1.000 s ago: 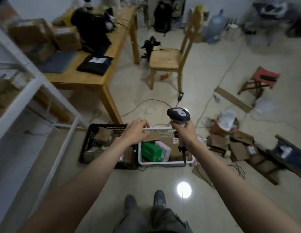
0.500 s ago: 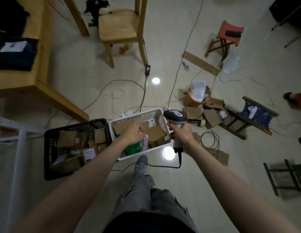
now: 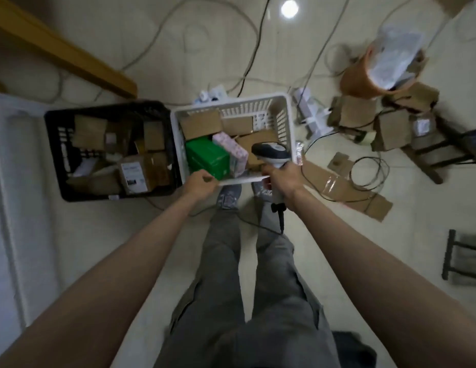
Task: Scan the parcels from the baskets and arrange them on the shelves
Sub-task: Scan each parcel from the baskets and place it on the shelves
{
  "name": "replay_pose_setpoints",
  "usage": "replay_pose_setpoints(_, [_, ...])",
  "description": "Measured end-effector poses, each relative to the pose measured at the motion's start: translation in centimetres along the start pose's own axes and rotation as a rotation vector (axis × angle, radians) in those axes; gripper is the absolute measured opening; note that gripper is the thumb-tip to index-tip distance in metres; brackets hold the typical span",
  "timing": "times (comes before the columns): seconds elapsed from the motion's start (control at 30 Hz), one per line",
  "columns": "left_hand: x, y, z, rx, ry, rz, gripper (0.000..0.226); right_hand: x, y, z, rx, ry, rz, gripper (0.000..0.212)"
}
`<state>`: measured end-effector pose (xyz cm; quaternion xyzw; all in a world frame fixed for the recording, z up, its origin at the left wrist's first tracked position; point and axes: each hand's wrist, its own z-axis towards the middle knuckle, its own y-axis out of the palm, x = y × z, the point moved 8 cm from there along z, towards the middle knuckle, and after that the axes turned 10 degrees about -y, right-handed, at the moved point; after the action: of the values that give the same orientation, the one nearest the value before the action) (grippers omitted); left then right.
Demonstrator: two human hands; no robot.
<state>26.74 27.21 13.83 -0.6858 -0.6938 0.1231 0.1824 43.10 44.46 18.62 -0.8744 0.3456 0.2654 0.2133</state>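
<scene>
Both arms reaching down over the white basket [image 3: 288, 120]: I am pinching a flat white parcel [image 3: 242, 180] in my left hand [image 3: 201, 183], my right hand [image 3: 283, 177] gripping the scanner [image 3: 271, 155].

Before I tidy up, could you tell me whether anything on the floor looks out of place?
Yes: flattened cardboard pieces lie strewn on the floor right of the white basket, tangled with loose cables, a likely trip hazard.

Dim, flat indoor light. Lamp glare [image 3: 289, 8] reflects off glossy floor [image 3: 98, 235] at top. Motion blur throughout; wide-angle bending stretches edges, shelf frame [image 3: 8, 181] smeared.
</scene>
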Motion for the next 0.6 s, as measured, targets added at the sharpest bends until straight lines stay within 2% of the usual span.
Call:
replay_pose_setpoints(0.03, [-1.1,0.8,1.7,0.0,-0.069,-0.061,0.028,1.4,0.9,1.9,-0.027,0.023,-0.014,0.001])
replay_pose_setpoints(0.1, [-3.0,2.2,5.5,0.027,-0.177,-0.184,0.034,4.5,3.0,5.8,-0.071,0.056,-0.029,0.013])
replay_pose_setpoints(0.23, [-6.3,5.5,14.4,0.044,-0.324,-0.407,0.047,9.8,7.4,12.6,-0.129,0.083,0.031,0.019])
replay_pose_setpoints(0.33, [-7.6,8.0,20.7,-0.004,-0.438,-0.574,0.094,13.4,9.9,16.5,-0.13,0.101,0.084,0.031])
replay_pose_setpoints(0.4, [-7.8,9.7,24.4,-0.086,-0.461,-0.705,0.114,15.3,11.1,18.3,-0.119,0.11,0.102,0.031])
replay_pose_setpoints(0.5, [-7.5,11.3,28.5,-0.205,-0.461,-0.871,0.112,17.3,11.9,19.8,-0.089,0.122,0.115,0.026])
replay_pose_setpoints(0.6, [-7.2,12.0,30.0,-0.235,-0.486,-0.968,0.084,18.3,12.2,20.1,-0.094,0.123,0.148,0.006])
